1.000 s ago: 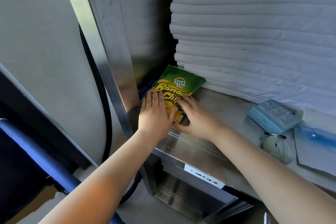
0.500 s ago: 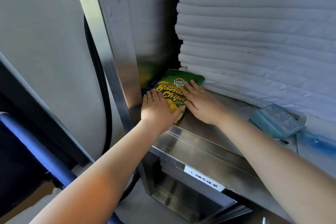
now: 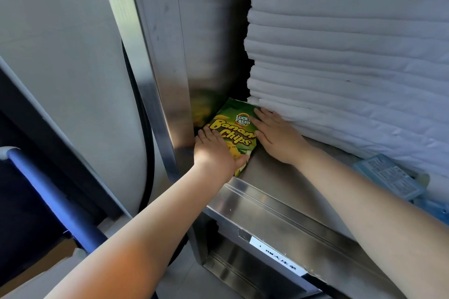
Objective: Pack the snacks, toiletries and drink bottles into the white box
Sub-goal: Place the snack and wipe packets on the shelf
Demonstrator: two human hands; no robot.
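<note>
At 11 o'clock on steel shelf (image 3: 291, 177), just beside steel upright (image 3: 170, 80): banana chips bag (image 3: 233, 128), lying flat, print side up. Pressed at its 8 o'clock by left hand (image 3: 216, 150), fingers straight and released, thumb at the bag's lower edge. Pressed at its 3 o'clock by right hand (image 3: 274, 136), fingers straight and flat, grasping nothing. Bounded at 1 o'clock by stack of folded white linen (image 3: 340, 68), just beside the right hand. At 4 o'clock, well apart: pale blue packet (image 3: 388, 177).
</note>
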